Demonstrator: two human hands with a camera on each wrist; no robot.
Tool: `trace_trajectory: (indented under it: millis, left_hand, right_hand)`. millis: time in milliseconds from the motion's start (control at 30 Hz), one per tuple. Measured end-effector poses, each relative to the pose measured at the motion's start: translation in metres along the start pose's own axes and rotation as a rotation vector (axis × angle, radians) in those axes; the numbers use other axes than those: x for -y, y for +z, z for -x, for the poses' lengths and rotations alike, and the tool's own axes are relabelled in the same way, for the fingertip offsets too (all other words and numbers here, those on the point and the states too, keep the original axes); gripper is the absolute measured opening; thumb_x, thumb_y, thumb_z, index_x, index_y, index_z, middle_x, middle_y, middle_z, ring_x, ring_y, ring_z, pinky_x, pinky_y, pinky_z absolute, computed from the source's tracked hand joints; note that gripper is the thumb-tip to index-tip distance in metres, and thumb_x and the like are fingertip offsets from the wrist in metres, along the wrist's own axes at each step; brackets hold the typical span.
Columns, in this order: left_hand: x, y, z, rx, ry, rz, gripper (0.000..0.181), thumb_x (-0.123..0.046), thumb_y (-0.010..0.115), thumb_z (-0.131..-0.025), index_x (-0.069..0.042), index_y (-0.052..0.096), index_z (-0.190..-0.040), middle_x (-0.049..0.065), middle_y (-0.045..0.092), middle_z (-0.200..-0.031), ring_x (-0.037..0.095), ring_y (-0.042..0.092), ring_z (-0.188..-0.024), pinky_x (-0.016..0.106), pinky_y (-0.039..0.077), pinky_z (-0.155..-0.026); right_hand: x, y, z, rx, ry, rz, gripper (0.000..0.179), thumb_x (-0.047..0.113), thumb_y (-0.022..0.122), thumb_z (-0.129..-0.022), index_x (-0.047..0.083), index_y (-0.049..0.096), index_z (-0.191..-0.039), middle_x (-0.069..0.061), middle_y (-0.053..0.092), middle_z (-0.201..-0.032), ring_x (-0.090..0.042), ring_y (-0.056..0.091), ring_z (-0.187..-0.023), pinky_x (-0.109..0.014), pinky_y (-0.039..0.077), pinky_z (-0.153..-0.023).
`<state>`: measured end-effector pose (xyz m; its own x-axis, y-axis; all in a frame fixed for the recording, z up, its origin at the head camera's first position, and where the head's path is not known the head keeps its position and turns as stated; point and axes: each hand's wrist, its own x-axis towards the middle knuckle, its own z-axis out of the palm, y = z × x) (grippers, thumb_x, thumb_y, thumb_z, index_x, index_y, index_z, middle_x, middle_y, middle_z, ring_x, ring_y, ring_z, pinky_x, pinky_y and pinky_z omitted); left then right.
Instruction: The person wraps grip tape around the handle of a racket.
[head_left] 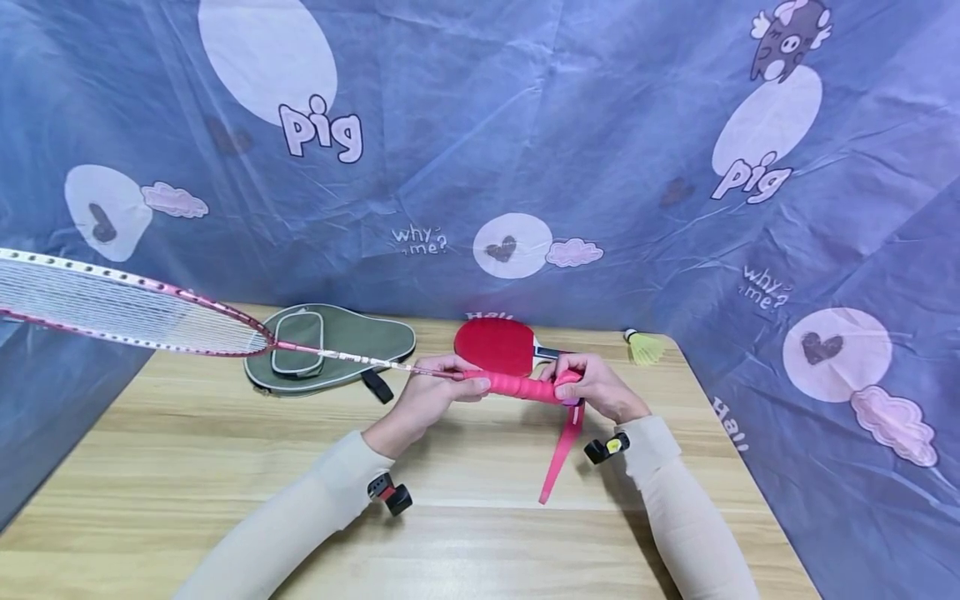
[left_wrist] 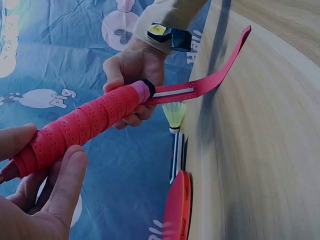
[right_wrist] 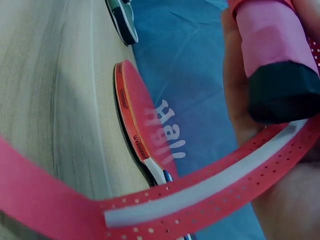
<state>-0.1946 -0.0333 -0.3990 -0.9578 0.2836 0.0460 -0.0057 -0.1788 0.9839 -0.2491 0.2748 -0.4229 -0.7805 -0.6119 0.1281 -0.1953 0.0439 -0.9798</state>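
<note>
A pink and white badminton racket [head_left: 341, 356] is held in the air, its strung head off to the left. My left hand [head_left: 429, 398] grips the upper end of its handle [left_wrist: 80, 125], thumb and fingers around the pink wrap. At the butt end, my right hand [head_left: 596, 387] pinches the perforated pink grip tape [left_wrist: 207, 85] against the handle. The tape's loose tail hangs down, with a white strip along its inner side in the right wrist view. Past the last wrap, the bare lilac handle end and black butt cap [right_wrist: 282, 95] show.
A red table tennis bat [head_left: 495, 346] lies behind the handle on the wooden table [head_left: 465, 542]. A green bat case [head_left: 360, 333] lies to its left, and a yellow shuttlecock [head_left: 643, 347] at the back right. Blue printed cloth [head_left: 465, 125] hangs behind and at the sides.
</note>
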Motion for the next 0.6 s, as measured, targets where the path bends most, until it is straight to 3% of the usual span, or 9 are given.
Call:
trace_trajectory:
  millis: [300, 600]
  left_hand:
    - [-0.0009, -0.0007, 0.0004, 0.002, 0.035, -0.123, 0.023, -0.001, 0.079, -0.081, 0.008, 0.072, -0.101, -0.014, 0.072, -0.076, 0.008, 0.066, -0.072, 0.021, 0.052, -0.071]
    - [-0.0029, -0.0027, 0.0007, 0.028, 0.039, -0.139, 0.028, -0.004, 0.081, -0.080, 0.004, 0.073, -0.107, -0.009, 0.074, -0.082, 0.011, 0.064, -0.080, 0.024, 0.049, -0.075]
  right_hand:
    - [-0.0031, -0.0021, 0.0016, 0.028, 0.008, -0.024, 0.014, -0.006, 0.064, -0.085, 0.006, 0.059, -0.082, -0.001, 0.075, -0.103, -0.014, 0.065, -0.101, -0.021, 0.053, -0.073]
    - [-0.0043, -0.0070, 0.0029, 0.087, 0.018, -0.061, 0.016, -0.006, 0.061, -0.087, 0.010, 0.064, -0.085, -0.002, 0.074, -0.100, -0.009, 0.061, -0.087, -0.018, 0.052, -0.066]
